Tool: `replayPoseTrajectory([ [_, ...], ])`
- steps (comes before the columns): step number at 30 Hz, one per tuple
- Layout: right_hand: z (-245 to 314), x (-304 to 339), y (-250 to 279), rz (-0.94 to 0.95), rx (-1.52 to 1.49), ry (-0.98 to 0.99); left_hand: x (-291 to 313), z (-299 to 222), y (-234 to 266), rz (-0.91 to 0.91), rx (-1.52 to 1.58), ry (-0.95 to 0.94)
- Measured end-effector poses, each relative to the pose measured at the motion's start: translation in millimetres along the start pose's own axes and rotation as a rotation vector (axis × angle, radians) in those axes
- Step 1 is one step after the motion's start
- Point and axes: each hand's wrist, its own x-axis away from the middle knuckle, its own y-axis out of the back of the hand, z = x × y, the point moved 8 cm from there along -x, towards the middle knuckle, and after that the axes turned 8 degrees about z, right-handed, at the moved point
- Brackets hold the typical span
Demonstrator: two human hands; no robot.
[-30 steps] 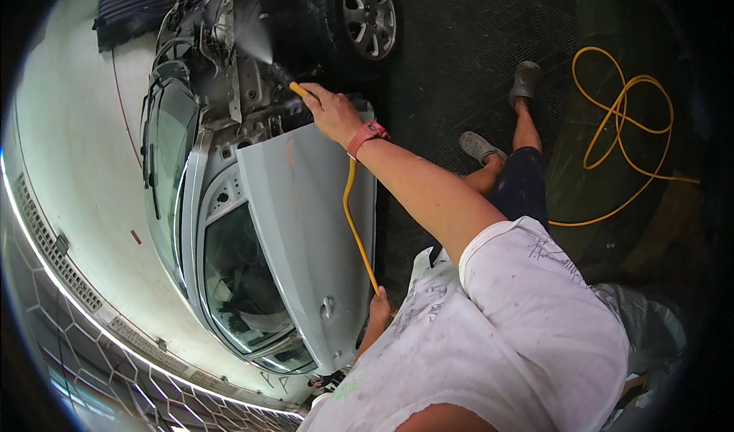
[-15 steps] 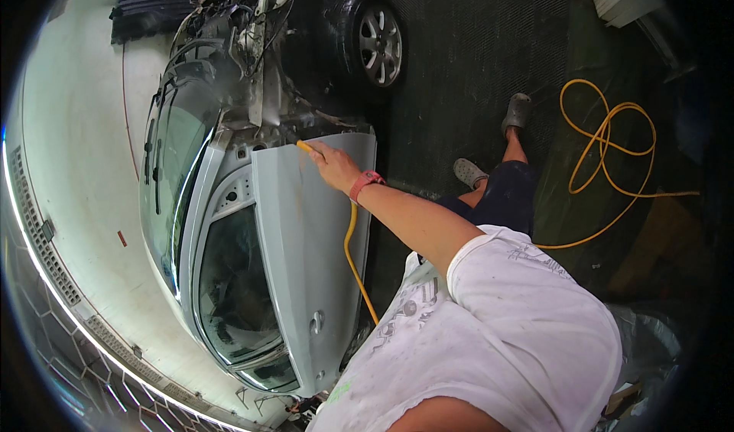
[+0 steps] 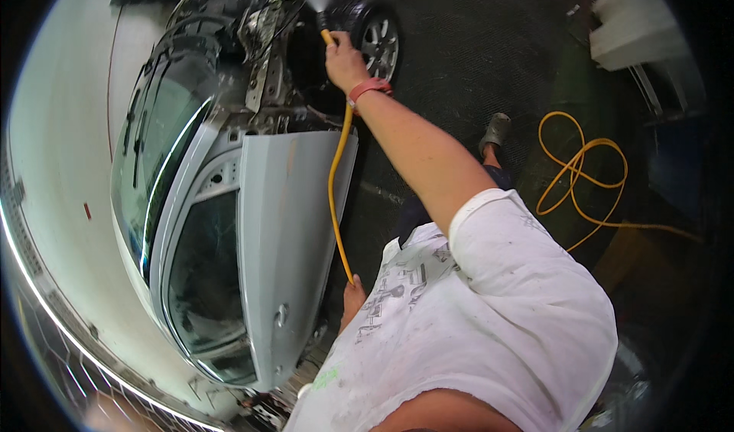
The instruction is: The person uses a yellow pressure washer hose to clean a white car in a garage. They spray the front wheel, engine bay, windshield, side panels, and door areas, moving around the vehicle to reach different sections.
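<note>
A yellow hose (image 3: 333, 180) ends in a dark nozzle (image 3: 323, 21), and white spray comes out of it toward the top edge. My right hand (image 3: 348, 65), with a red band at the wrist, is wrapped round the hose just behind the nozzle, beside the front wheel (image 3: 379, 42). From there the hose runs down along the car door to my left hand (image 3: 353, 300), low by my shirt, whose fingers close round it. The grey car door (image 3: 279, 203) stands to the left of the hose. Ahead of it lies the car's stripped front end (image 3: 264, 57), its bare metal and parts exposed.
Loops of yellow hose (image 3: 581, 168) lie on the dark floor (image 3: 466, 42) at the right. A pale box-shaped object (image 3: 634, 23) stands at the upper right. A light wall (image 3: 69, 149) runs along the car's far side.
My right hand has moved forward from the door's front edge to beside the wheel, carrying the nozzle. Spray now shows plainly at its tip. My left hand has come into view on the hose.
</note>
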Motion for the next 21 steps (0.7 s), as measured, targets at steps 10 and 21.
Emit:
replayPoseTrajectory([
  [10, -47, 26, 3, 0.154, 0.016, 0.029, 56, -23, 0, 0.062, 0.128, 0.174],
  [21, 84, 0, -15, 0.362, 0.483, 0.201, 111, -79, -12, 0.08, 0.204, 0.352],
])
